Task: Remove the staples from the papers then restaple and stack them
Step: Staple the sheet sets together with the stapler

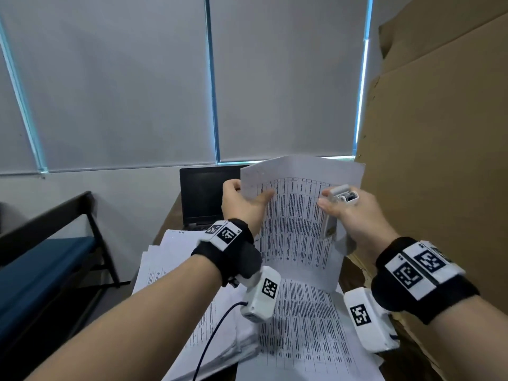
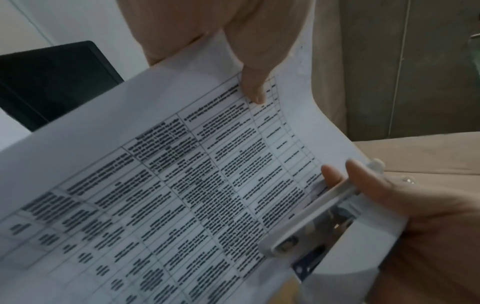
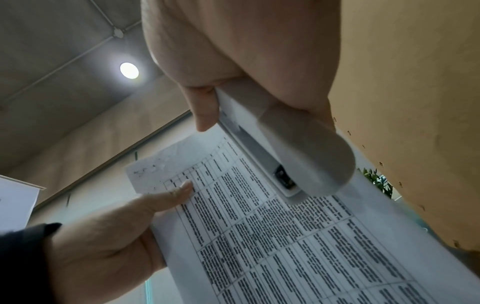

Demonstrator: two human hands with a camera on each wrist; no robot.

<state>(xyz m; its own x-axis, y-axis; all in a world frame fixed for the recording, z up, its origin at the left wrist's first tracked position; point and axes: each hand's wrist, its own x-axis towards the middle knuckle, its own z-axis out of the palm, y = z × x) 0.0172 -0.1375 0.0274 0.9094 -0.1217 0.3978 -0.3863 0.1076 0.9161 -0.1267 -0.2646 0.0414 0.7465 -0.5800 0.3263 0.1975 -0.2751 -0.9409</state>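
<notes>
A set of printed table sheets is held upright above the desk. My left hand pinches its upper left edge, thumb on the front. My right hand grips a white stapler against the sheets' right side, with the edge of the paper inside the stapler's mouth. Small staple holes mark the top left corner. Whether a staple sits there is not visible.
More printed sheets lie spread in a loose pile on the desk below. A dark laptop stands behind them. Large cardboard rises on the right. A black chair with a blue seat is at the left.
</notes>
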